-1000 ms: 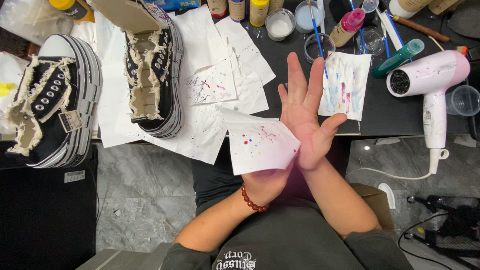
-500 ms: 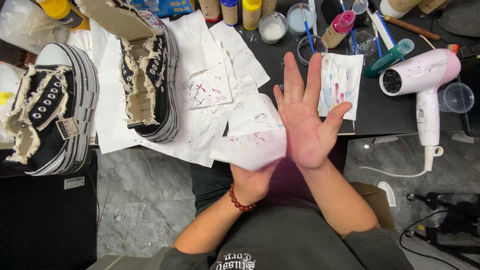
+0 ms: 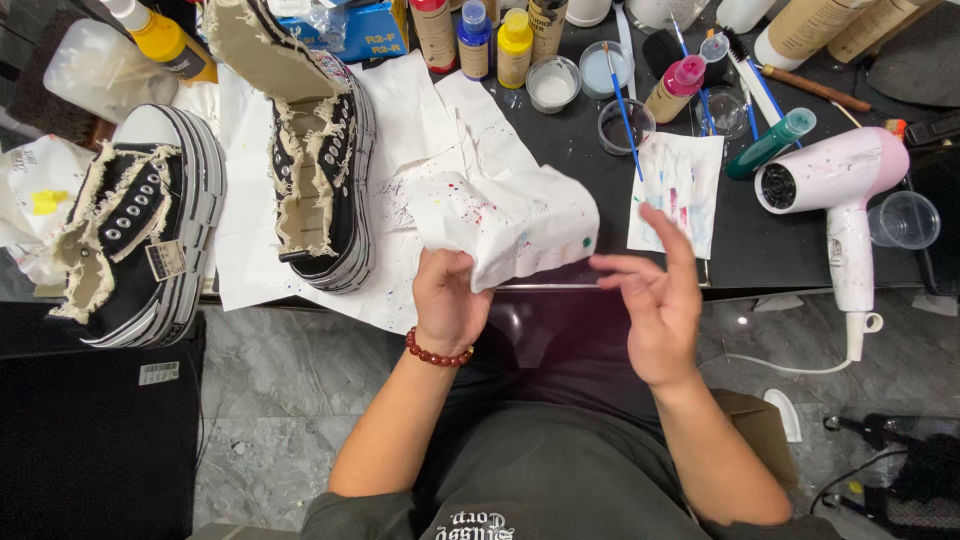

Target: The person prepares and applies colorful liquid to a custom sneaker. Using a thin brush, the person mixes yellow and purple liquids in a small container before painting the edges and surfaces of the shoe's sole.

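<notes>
Left hand [image 3: 447, 300] pinches the lower left corner of a paint-speckled white paper sheet [image 3: 510, 225], fingers closed on it; a red bead bracelet [image 3: 437, 352] sits at the wrist. Right hand [image 3: 655, 300] is loosely spread, fingers slightly curled, holding nothing, just right of the sheet and apart from it.

Change noted: a second ago the right palm lay flat and raised with the sheet against it, low in the centre of the frame. The palm is now off the paper, and the sheet is lifted higher, puffed and crumpled, over the near edge of the surface [image 3: 760, 250]. Judgement: the wiping contact between palm and paper has ended, and the sheet is under the left hand's control alone.

Edges and room: the sheet hangs across the front edge of the dark surface, at frame centre. Left of it, a black frayed shoe [image 3: 320, 160] lies on spread white paper; a second black shoe [image 3: 140, 240] lies at far left. Right of the right hand, a stained paper scrap [image 3: 680, 190] and a pink hair dryer [image 3: 840, 190] lie near the edge. Paint bottles [image 3: 515, 45] and small cups crowd the upper frame. Open room lies below the edge, over the lap and stone floor [image 3: 290, 400].
</notes>
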